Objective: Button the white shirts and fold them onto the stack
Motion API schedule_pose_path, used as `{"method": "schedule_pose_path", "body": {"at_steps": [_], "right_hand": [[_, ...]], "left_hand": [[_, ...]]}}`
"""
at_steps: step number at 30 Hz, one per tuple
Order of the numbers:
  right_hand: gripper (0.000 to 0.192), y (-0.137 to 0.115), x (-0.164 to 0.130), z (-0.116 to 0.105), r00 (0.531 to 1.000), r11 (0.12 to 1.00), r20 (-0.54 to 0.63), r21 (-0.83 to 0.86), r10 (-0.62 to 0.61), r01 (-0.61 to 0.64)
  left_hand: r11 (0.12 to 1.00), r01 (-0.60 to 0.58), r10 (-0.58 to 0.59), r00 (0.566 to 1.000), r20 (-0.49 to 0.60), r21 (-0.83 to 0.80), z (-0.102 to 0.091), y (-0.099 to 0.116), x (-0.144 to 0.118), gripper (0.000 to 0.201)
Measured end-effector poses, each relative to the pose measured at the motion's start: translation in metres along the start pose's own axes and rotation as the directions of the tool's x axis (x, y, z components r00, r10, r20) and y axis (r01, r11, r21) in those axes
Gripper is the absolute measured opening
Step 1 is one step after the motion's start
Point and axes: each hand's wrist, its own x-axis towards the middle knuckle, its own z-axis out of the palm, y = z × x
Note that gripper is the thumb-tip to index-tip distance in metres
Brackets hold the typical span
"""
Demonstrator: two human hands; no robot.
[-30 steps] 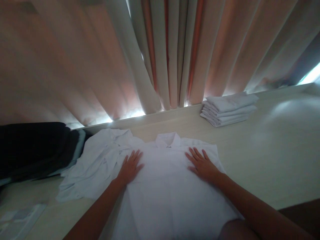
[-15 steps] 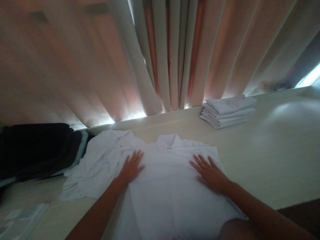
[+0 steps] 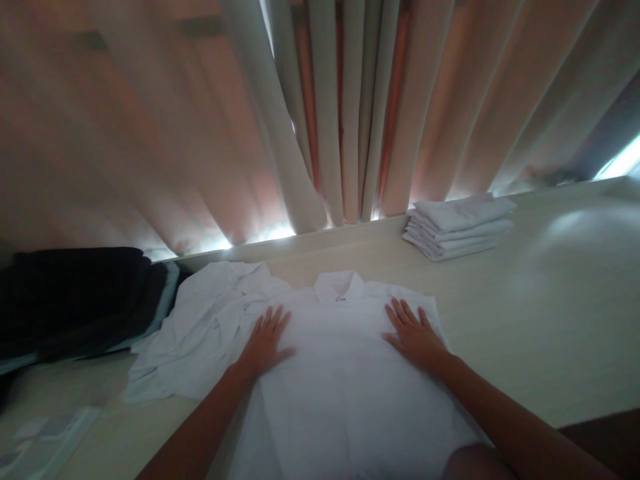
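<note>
A white collared shirt (image 3: pixel 345 387) lies spread on the pale table, its collar toward the curtains. My left hand (image 3: pixel 265 341) rests flat on the shirt's left side, fingers apart. On the right side, below the shoulder, my right hand (image 3: pixel 413 335) presses flat with its fingers spread. Neither hand grips anything. Beside my left hand lies a crumpled white shirt (image 3: pixel 200 333), which meets the spread shirt's left edge. The spread shirt's lower end runs out of view at the bottom.
Folded white shirts (image 3: pixel 460 227) are stacked at the back right. A pile of dark folded clothes (image 3: pixel 80 300) stands at the left. A flat clear packet (image 3: pixel 50 437) lies at the lower left of the table (image 3: pixel 540 320). Beige curtains (image 3: pixel 350 113) hang behind.
My right hand has shifted slightly up the shirt. My left thumb points out a little more. The shirts and stacks stay in place; the view has tilted slightly.
</note>
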Motion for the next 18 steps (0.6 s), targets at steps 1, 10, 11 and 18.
{"method": "schedule_pose_path", "body": {"at_steps": [1, 10, 11, 18], "right_hand": [[0.073, 0.0, 0.0, 0.0, 1.0, 1.0, -0.007, 0.007, -0.001, 0.001], [0.073, 0.014, -0.012, -0.006, 0.997, 0.997, -0.03, 0.021, 0.076, -0.075], [0.074, 0.015, -0.013, -0.004, 0.998, 0.998, -0.022, 0.018, 0.064, -0.064], [0.076, 0.023, 0.023, -0.002, 0.999, 0.999, 0.006, 0.015, -0.038, 0.038]], "left_hand": [[1.0, 0.0, 0.0, 1.0, 0.002, 0.0, 0.0, -0.001, 0.0, 0.096], [0.999, 0.041, -0.041, 0.999, -0.008, 0.013, 0.0, 0.001, 0.0, 0.087], [0.999, 0.043, -0.043, 0.999, -0.005, 0.012, -0.001, 0.001, 0.0, 0.087], [0.993, 0.107, -0.107, 0.994, -0.016, 0.039, -0.002, -0.004, 0.005, 0.087]]}}
